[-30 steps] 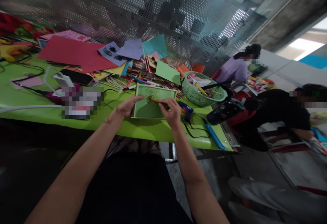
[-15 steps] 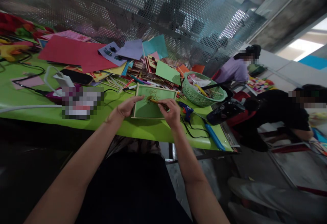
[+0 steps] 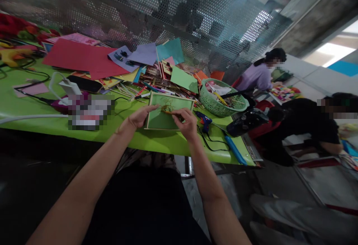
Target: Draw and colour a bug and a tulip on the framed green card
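Observation:
A shallow green panel with a pale raised frame (image 3: 156, 123) lies tilted at the table's front, with a thin brown curled drawing or decoration near its middle. My left hand (image 3: 140, 116) grips the panel's left edge, its thumb resting over the green face. Above the panel's right half, my right hand (image 3: 187, 120) is closed in a pinch on a small, thin orange-brown piece (image 3: 167, 112) whose tip meets the decoration. Its exact kind is too small to make out. Just right of that hand sits a blue glue gun (image 3: 205, 121) with a black cord.
Behind the panel are sticks, pens and coloured paper sheets (image 3: 92, 56). A green basket (image 3: 220, 105) full of odds and ends stands right, near a blue-handled tool (image 3: 235, 150). A power strip (image 3: 69, 101) and phone (image 3: 84, 84) lie left. Two people (image 3: 256, 73) sit at the right.
The thin piece in my right hand has shifted very slightly over the decoration. The panel has tilted a touch, and my left hand keeps its grip.

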A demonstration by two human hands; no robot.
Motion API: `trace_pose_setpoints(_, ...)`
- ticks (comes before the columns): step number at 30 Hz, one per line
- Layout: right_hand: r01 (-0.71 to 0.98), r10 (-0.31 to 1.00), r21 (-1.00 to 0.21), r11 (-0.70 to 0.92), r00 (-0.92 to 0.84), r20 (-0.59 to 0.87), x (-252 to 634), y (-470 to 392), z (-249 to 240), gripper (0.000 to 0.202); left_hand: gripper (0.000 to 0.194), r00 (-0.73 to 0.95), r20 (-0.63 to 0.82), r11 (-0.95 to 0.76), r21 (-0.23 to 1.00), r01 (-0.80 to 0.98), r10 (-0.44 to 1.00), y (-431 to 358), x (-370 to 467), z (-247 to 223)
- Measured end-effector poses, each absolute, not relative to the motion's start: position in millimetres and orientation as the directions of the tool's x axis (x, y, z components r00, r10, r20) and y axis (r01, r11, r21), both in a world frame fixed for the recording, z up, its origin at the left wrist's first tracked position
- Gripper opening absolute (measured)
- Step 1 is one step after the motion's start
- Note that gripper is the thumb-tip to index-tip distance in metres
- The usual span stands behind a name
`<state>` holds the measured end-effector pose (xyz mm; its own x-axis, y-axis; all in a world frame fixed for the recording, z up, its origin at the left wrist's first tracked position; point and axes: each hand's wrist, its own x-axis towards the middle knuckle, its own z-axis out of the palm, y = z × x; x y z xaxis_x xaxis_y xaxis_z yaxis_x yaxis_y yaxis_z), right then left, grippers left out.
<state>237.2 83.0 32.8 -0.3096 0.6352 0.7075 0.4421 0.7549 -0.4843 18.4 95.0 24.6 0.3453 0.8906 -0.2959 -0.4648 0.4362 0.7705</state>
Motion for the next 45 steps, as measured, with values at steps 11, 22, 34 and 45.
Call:
trace_pose_setpoints(11, 0.451, 0.641, -0.485, 0.75, -0.311, 0.702, 237.6, 81.7, 34.1, 0.01, 0.032, 0.32, -0.312, 0.435, 0.77, -0.466, 0.895, 94.3, 18.6, 24.9)
trace_pose_setpoints(22, 0.441, 0.635, -0.487, 0.754, -0.301, 0.711, 238.3, 83.3, 31.4, 0.01, 0.031, 0.319, -0.31, 0.434, 0.765, -0.475, 0.896, 94.4, 18.2, 24.9)
trace_pose_setpoints(34, 0.431, 0.641, -0.508, 0.746, -0.259, 0.722, 236.4, 82.0, 35.0, 0.009, 0.029, 0.339, -0.312, 0.45, 0.744, -0.494, 0.887, 93.6, 17.9, 26.2)
trace_pose_setpoints(45, 0.248, 0.813, -0.775, 0.582, -0.166, 0.558, 238.6, 98.3, 51.7, 0.019, 0.023, 0.245, -0.327, 0.408, 0.76, -0.506, 0.913, 117.3, -15.1, 37.2)
